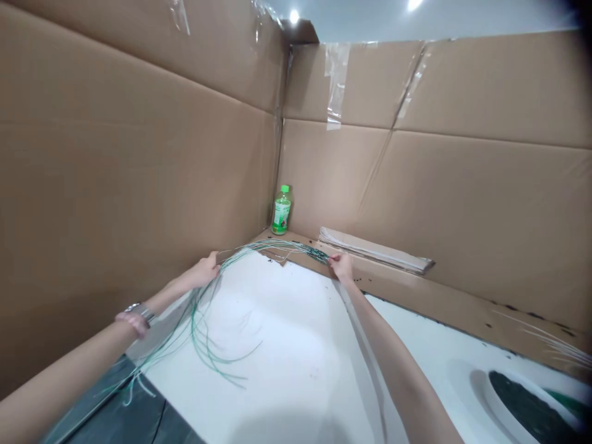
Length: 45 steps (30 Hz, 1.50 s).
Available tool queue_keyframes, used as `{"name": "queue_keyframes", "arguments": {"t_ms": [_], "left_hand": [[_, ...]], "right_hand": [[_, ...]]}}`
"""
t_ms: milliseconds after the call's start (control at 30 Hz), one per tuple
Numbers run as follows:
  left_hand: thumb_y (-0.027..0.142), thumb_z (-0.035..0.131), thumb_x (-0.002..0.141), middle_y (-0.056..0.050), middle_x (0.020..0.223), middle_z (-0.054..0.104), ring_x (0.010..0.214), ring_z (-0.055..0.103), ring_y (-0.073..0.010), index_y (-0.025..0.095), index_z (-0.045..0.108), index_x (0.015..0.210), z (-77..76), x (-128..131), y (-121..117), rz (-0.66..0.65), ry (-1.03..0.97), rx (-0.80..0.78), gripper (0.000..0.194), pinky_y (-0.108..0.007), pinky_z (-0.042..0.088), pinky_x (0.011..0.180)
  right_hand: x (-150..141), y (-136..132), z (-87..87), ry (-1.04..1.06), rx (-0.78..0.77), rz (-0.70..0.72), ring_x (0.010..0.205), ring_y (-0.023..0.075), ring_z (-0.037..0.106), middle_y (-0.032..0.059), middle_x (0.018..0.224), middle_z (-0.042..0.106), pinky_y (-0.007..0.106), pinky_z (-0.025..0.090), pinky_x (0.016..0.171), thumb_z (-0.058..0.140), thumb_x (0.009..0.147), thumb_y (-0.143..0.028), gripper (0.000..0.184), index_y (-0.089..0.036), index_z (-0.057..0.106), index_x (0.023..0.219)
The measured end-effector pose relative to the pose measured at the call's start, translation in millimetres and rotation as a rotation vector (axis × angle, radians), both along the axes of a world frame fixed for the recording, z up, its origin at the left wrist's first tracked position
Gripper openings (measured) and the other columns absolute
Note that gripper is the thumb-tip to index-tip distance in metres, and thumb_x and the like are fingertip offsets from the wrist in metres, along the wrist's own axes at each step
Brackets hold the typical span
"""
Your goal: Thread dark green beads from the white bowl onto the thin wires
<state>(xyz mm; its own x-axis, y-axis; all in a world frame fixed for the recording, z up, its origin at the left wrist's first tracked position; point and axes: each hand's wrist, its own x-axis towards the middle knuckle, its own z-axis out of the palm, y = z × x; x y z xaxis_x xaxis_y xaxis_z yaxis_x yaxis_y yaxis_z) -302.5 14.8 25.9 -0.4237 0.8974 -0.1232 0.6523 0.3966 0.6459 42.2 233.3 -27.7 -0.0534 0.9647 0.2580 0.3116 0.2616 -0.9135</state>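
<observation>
A bundle of thin green and whitish strands (259, 245) arches between my two hands above the white tabletop (287, 333). My left hand (206, 270) is closed around the bundle near the left cardboard wall. Below it, the loose ends fan out over the table and hang past its near left edge. At the other end, my right hand (341, 266) pinches the bundle where it turns darker green and more tightly packed. The strands' exact material cannot be made out.
Tall cardboard walls (139, 154) enclose the left and back. A green-capped bottle (281, 211) stands in the corner. A folded cardboard strip (377, 250) lies along the back. At right are a white bowl (483, 394) with dark contents and several pale strands (562, 348).
</observation>
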Motion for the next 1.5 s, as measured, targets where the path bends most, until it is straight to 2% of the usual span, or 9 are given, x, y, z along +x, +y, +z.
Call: {"name": "queue_keyframes", "arguments": {"t_ms": [267,400,500,633,800,933,1067,1200,1500], "left_hand": [[0.020,0.043,0.093,-0.026,0.147,0.028,0.138,0.025,-0.0396,0.006,0.036,0.138,32.3,58.9,0.0,-0.261,0.580,0.118,0.048,-0.060,0.029,0.106],[0.025,0.038,0.093,-0.026,0.143,0.035,0.133,0.035,-0.0375,0.005,0.041,0.133,38.9,108.2,19.6,-0.540,0.631,0.193,0.045,-0.055,0.034,0.105],[0.032,0.037,0.094,-0.020,0.136,0.044,0.123,0.048,-0.0310,0.009,0.045,0.130,39.7,161.0,21.8,-0.801,0.594,0.261,0.043,-0.046,0.041,0.102],[0.035,0.034,0.096,-0.014,0.134,0.048,0.120,0.052,-0.0250,0.017,0.046,0.128,47.3,245.5,4.6,-1.102,0.507,0.372,0.039,-0.039,0.045,0.098],[0.030,0.035,0.096,-0.011,0.125,0.055,0.104,0.060,-0.0220,0.018,0.054,0.117,58.8,353.3,-21.7,-1.477,0.447,0.480,0.031,-0.035,0.052,0.084],[0.023,0.038,0.096,-0.010,0.111,0.062,0.101,0.061,-0.0206,0.017,0.060,0.107,52.7,441.7,-28.5,-1.707,0.476,0.541,0.025,-0.033,0.052,0.085],[0.026,0.051,0.094,-0.008,0.105,0.063,0.096,0.062,-0.0196,0.013,0.061,0.106,38.1,522.4,-22.5,-1.819,0.571,0.547,0.020,-0.039,0.053,0.083],[0.031,0.056,0.091,-0.009,0.114,0.060,0.098,0.062,-0.0201,0.014,0.057,0.116,22.8,574.6,-13.8,-1.829,0.647,0.508,0.030,-0.040,0.054,0.083],[0.031,0.055,0.092,-0.010,0.117,0.059,0.100,0.061,-0.0208,0.014,0.056,0.117,3.8,611.6,-10.2,-1.817,0.628,0.485,0.031,-0.041,0.053,0.085]], "right_hand": [[8.4,-26.2,18.1,-0.388,0.113,0.070,0.100,0.0204,0.061,0.0085,0.119,0.059,0.041,0.053,0.084,0.056,0.092,-0.033,0.031,-0.016,0.056,0.118],[46.5,-63.6,45.9,-0.509,0.253,0.074,0.102,0.0208,0.060,0.0085,0.119,0.059,0.042,0.052,0.087,0.056,0.092,-0.033,0.030,-0.016,0.057,0.117],[112.9,-102.9,66.6,-0.609,0.312,0.009,0.106,0.0200,0.059,0.0084,0.122,0.058,0.042,0.050,0.091,0.054,0.093,-0.033,0.024,-0.020,0.060,0.113],[244.4,-168.5,79.5,-0.745,0.253,-0.196,0.105,0.0202,0.059,0.0080,0.119,0.060,0.042,0.050,0.090,0.054,0.093,-0.033,0.024,-0.018,0.060,0.112],[410.5,-254.6,70.2,-0.862,-0.041,-0.584,0.096,0.0180,0.062,0.0074,0.114,0.061,0.039,0.053,0.083,0.055,0.093,-0.032,0.025,-0.017,0.059,0.112],[490.8,-303.4,54.4,-0.896,-0.239,-0.776,0.098,0.0184,0.061,0.0083,0.118,0.060,0.038,0.053,0.084,0.054,0.093,-0.032,0.025,-0.019,0.059,0.114],[528.1,-324.0,42.7,-0.897,-0.347,-0.811,0.100,0.0188,0.061,0.0085,0.119,0.059,0.039,0.053,0.085,0.054,0.093,-0.032,0.026,-0.019,0.058,0.115],[545.2,-327.8,33.5,-0.858,-0.410,-0.772,0.099,0.0191,0.061,0.0084,0.119,0.059,0.039,0.053,0.084,0.055,0.093,-0.032,0.028,-0.018,0.057,0.116],[563.3,-319.3,41.3,-0.714,-0.426,-0.752,0.099,0.0192,0.061,0.0084,0.119,0.059,0.039,0.053,0.084,0.055,0.093,-0.033,0.028,-0.018,0.057,0.116]]}}
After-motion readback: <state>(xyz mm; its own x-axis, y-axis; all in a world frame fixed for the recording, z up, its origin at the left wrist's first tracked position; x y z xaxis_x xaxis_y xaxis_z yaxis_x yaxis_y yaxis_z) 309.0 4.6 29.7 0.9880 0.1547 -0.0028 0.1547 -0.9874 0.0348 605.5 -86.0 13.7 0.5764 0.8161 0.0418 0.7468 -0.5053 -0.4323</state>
